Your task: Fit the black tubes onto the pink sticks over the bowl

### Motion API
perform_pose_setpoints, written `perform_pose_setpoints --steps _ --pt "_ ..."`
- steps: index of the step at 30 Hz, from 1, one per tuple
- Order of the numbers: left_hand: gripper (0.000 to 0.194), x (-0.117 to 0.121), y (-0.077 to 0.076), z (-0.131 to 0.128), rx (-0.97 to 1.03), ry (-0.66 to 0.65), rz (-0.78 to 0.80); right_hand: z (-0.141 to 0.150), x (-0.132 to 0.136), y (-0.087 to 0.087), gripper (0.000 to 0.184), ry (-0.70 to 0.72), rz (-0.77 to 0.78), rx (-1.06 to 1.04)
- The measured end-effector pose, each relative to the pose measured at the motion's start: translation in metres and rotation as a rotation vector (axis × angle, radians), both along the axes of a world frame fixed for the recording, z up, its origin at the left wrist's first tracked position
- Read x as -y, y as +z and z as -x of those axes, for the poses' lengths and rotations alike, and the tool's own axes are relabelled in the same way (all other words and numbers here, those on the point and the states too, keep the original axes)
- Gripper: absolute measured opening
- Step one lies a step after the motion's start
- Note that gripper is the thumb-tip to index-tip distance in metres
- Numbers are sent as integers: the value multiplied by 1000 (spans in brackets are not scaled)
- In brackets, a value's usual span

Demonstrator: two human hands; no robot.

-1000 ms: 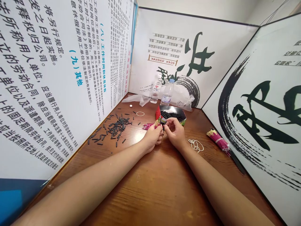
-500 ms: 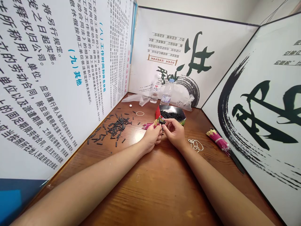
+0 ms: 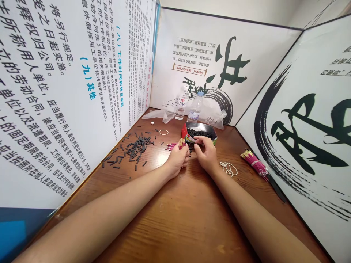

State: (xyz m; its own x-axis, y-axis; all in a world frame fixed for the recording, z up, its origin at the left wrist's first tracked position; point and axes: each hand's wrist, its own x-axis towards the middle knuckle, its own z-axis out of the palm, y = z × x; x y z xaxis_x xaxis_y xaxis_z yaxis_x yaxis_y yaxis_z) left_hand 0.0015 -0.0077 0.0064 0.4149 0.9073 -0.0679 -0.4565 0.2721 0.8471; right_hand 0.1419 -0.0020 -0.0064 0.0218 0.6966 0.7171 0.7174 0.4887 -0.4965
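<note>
Only the head view here. The person's left hand (image 3: pixel 178 159) has its grip clenched around a bunch of pink wires (image 3: pixel 182 142), gold tips poking out the far side of the fist, so the long axis looks to run through the grip, tips away from the person. The right hand (image 3: pixel 206 154) sits just right of that, thumb and index facing the gold ends; can't tell if that grip is pinching anything or is released.

The key bit, imo: the box (image 3: pixel 184 131) of black sleeves (image 3: pixel 201 133) is right beyond the right grip, so that hand's clearly nearer to it. The loose black pile (image 3: pixel 138 147) is on the counter (image 3: pixel 164 208) off left of the left grip, well away from the right.
</note>
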Motion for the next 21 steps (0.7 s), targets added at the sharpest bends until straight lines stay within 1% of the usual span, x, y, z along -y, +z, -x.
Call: perform_pose_setpoints --steps 2,3,5,6,9,13,17,21 --pt "21 0 1 0 -2 1 7 -3 -2 0 23 -154 17 84" --pt "21 0 1 -1 -5 3 11 -4 -3 -1 24 -224 52 131" --pt "20 0 0 -1 -12 4 17 -5 -4 -3 29 -322 159 229" --pt "19 0 0 -1 -12 3 17 -4 -5 -4 31 -349 215 278" --pt "19 -1 -2 -1 -1 -6 11 -2 -4 -6 33 -378 343 400" --pt "18 -2 -3 0 -17 -15 0 1 -2 -4 30 -382 440 492" --pt "20 -1 -2 0 -12 -30 -14 3 -1 0 29 -387 490 533" --pt "22 0 -2 0 -10 -36 -10 3 -1 0 30 -390 497 538"
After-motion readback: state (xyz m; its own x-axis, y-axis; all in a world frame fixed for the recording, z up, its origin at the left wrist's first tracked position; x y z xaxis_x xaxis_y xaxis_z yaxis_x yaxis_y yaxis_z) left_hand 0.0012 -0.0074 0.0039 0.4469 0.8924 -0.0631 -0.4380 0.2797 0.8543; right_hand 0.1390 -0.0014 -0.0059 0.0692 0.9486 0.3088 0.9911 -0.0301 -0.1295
